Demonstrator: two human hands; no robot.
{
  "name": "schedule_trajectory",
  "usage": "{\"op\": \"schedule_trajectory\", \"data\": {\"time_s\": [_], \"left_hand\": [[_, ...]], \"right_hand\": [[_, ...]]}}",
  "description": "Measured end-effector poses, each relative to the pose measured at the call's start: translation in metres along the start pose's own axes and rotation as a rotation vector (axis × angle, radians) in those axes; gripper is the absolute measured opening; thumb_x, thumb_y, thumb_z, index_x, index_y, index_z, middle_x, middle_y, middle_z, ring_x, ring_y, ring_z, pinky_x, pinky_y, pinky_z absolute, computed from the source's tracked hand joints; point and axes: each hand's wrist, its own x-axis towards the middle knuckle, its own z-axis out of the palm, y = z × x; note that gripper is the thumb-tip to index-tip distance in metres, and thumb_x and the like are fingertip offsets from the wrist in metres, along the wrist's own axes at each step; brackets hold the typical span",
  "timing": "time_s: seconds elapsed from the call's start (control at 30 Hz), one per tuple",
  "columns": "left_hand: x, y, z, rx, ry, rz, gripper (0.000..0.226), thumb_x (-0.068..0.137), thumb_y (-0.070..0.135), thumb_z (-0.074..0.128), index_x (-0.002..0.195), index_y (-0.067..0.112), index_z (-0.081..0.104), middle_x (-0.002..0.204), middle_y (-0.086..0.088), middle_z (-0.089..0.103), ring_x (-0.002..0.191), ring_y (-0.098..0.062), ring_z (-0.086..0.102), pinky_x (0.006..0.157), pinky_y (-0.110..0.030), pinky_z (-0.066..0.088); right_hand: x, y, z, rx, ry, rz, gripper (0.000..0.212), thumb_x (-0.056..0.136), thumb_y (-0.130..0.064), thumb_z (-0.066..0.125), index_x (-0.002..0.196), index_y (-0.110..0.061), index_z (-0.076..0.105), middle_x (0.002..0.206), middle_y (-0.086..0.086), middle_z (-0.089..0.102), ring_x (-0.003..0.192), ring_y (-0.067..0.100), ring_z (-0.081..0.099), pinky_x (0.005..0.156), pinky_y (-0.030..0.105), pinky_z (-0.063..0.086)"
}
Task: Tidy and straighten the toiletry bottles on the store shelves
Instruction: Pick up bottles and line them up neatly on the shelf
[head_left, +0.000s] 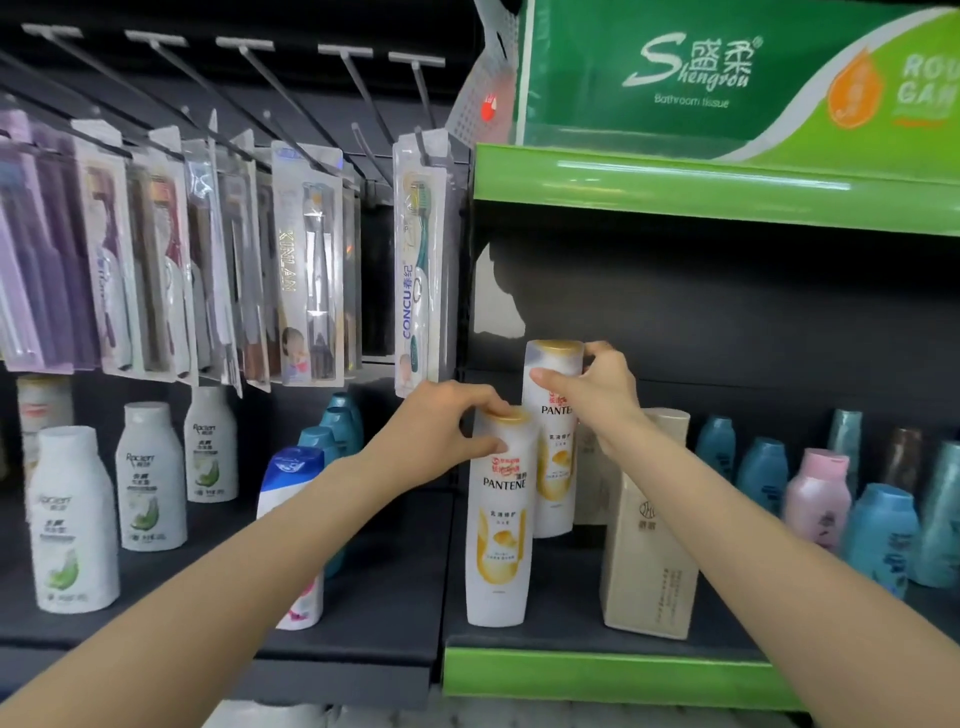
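Note:
Two white Pantene bottles with gold caps stand upright on the dark shelf (561, 631) with the green front strip. My left hand (441, 421) grips the top of the front bottle (500, 540), fingers curled round its cap. My right hand (602, 387) grips the top of the rear bottle (553, 467), which stands a little farther back and to the right. Both arms reach in from below.
A beige carton (649, 561) stands right of the bottles, with blue and pink bottles (815, 493) beyond it. To the left are white Rocien bottles (72, 519), a blue-capped white bottle (291, 478) behind my left arm, and hanging toothbrush packs (306, 260) above. A green tissue sign (727, 78) tops the shelf.

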Motion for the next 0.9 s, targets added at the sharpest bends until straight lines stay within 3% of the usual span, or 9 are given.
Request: {"op": "schedule_trajectory", "data": {"time_s": [0.17,0.37,0.43,0.57,0.73,0.9], "left_hand": [[0.001,-0.006,-0.002,-0.055,-0.009,0.003,0.034,0.077,0.020,0.075,0.110,0.024,0.067,0.106,0.017,0.065,0.100,-0.002,0.058,0.093,-0.015,0.043],[0.000,-0.014,0.000,-0.046,0.003,0.018,0.034,0.078,0.025,0.074,0.110,0.026,0.067,0.112,0.012,0.067,0.106,-0.003,0.058,0.097,-0.029,0.046],[0.001,-0.015,0.000,-0.013,0.002,0.033,0.034,0.077,0.026,0.074,0.110,0.026,0.067,0.112,0.012,0.067,0.105,-0.003,0.058,0.096,-0.030,0.047],[0.003,-0.015,0.000,-0.001,0.013,0.027,0.033,0.077,0.027,0.075,0.109,0.027,0.068,0.111,0.014,0.067,0.104,-0.003,0.058,0.096,-0.030,0.046],[0.003,-0.016,0.001,0.007,0.011,0.004,0.033,0.077,0.030,0.074,0.109,0.028,0.067,0.112,0.013,0.067,0.104,-0.003,0.057,0.098,-0.031,0.044],[0.002,-0.015,0.002,0.031,0.003,-0.002,0.035,0.078,0.032,0.072,0.112,0.029,0.066,0.113,0.011,0.066,0.104,-0.003,0.056,0.096,-0.027,0.044]], "right_hand": [[0.027,0.003,0.018,-0.021,-0.086,0.097,0.060,0.070,-0.027,0.082,0.119,-0.012,0.050,0.111,0.009,0.063,0.099,0.025,0.063,0.083,0.044,0.056],[0.047,0.018,0.044,-0.026,-0.148,0.216,0.061,0.065,-0.020,0.085,0.112,-0.006,0.049,0.109,0.014,0.063,0.094,0.028,0.063,0.068,0.037,0.054],[0.052,0.023,0.051,-0.045,-0.159,0.234,0.065,0.063,-0.021,0.086,0.114,-0.006,0.049,0.112,0.015,0.062,0.095,0.028,0.063,0.071,0.038,0.055],[0.060,0.030,0.060,-0.033,-0.193,0.282,0.064,0.068,-0.017,0.084,0.120,-0.001,0.050,0.116,0.016,0.060,0.089,0.024,0.057,0.061,0.029,0.047],[0.071,0.032,0.067,-0.038,-0.189,0.258,0.065,0.070,-0.016,0.082,0.124,-0.002,0.048,0.123,0.013,0.057,0.111,0.029,0.057,0.073,0.029,0.046],[0.082,0.035,0.074,-0.136,-0.260,0.247,0.057,0.081,-0.014,0.072,0.128,-0.001,0.044,0.132,0.016,0.052,0.114,0.027,0.053,0.075,0.026,0.040]]}}
